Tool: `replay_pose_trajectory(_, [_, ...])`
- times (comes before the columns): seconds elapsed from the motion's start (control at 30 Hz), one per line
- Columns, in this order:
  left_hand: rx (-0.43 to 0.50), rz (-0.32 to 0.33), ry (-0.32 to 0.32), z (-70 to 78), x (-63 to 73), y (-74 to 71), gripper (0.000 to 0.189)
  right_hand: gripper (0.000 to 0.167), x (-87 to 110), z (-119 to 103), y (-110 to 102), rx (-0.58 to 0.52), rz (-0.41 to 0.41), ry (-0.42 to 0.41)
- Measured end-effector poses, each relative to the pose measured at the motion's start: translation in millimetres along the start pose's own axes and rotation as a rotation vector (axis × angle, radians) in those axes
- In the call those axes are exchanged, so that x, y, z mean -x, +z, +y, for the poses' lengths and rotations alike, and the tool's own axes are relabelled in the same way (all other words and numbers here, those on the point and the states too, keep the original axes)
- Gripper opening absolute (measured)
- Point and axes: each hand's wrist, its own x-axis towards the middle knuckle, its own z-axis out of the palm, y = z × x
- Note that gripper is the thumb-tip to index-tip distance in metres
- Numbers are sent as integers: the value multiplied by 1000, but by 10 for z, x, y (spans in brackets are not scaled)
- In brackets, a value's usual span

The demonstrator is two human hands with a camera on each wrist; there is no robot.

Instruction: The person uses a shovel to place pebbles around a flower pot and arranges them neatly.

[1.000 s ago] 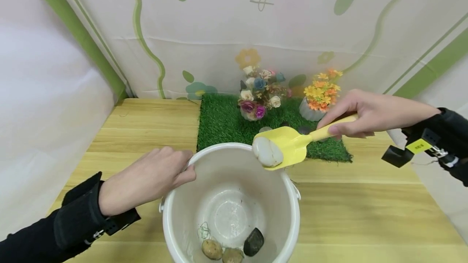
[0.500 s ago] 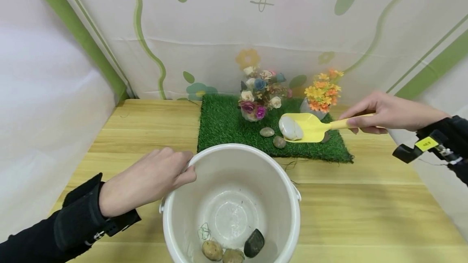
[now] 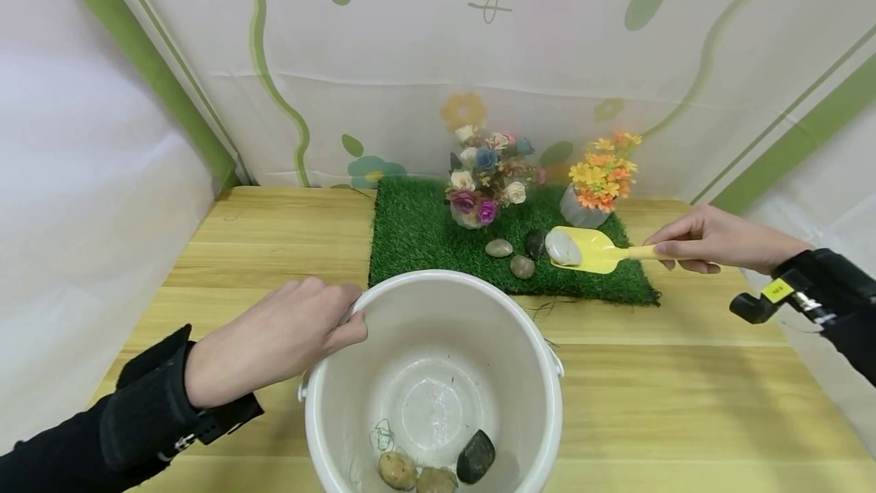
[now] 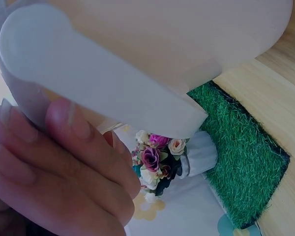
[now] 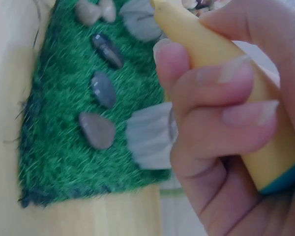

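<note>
My left hand [image 3: 284, 337] grips the rim of a white bucket [image 3: 553, 424] at its left side; in the left wrist view its fingers [image 4: 64, 167] curl beside the bucket wall. In the bucket lie a dark stone [image 3: 475, 456] and two tan stones, one of them a rounded stone [image 3: 397, 470]. My right hand [image 3: 718, 240] holds a yellow toy shovel [image 3: 602, 253] by the handle. A white stone [image 3: 563, 247] rests on its scoop, over the mat's right part. In the right wrist view, fingers wrap the yellow handle [image 5: 201, 39].
Green turf mat [image 3: 411, 234] lies behind the bucket. On it are a pot of mixed flowers [image 3: 482, 173], a pot of orange flowers [image 3: 602, 181], a tan pebble [image 3: 499, 248], a brown pebble [image 3: 523, 267] and dark pebbles, one a black pebble [image 3: 534, 242]. A printed cloth stands behind.
My right hand has drawn the shovel and white stone away from the bucket's rim, to the right, then slightly lower over the mat. My left hand has stayed on the rim.
</note>
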Motion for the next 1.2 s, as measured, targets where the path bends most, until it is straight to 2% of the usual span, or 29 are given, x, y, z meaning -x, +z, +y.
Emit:
replay_pose_trajectory(0.2, [-4, 5, 8, -8, -6, 10, 25, 22, 10, 234, 81, -26, 31, 48])
replay_pose_trajectory(0.5, [4, -11, -3, 4, -8, 16, 24, 28, 7, 421, 178, -36, 65, 118])
replay_pose_trajectory(0.83, [-8, 7, 5, -12, -3, 14, 26, 29, -34, 520, 265, 19, 77, 142])
replay_pose_trajectory(1.2, [-8, -3, -6, -3, -8, 11, 26, 30, -77, 527, 292, -5, 60, 153])
